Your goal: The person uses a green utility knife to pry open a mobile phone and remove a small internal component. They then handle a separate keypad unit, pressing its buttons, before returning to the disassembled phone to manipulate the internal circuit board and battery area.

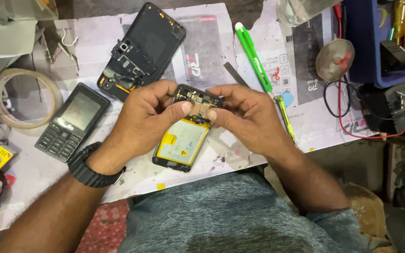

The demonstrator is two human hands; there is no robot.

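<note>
The left hand point(144, 110) and the right hand point(247, 112) are both closed in a pinch on the upper end of an opened smartphone point(186, 129), thumbs and forefingers meeting over the exposed circuit board near the camera end. The phone lies face down on the table point(33, 173), just in front of the person's torso, its back removed and its yellow-labelled battery point(183, 140) uncovered below the fingertips. A black wristwatch point(90, 166) sits on the left wrist. Just beyond the left hand lies a second dismantled phone shell point(141, 49); to its left rests a keypad phone point(71, 122), and further left a roll of clear tape point(22, 98). Beside the right hand lie a green utility knife point(253, 56), a slim yellow-green screwdriver point(286, 117) and a metal strip point(234, 72). Risk, as a judgement: excess finger force on the board could tear a flex connector or bend a shield; a slip toward the battery could dent or puncture it; small parts released here may drop off the nearby table edge.
</note>
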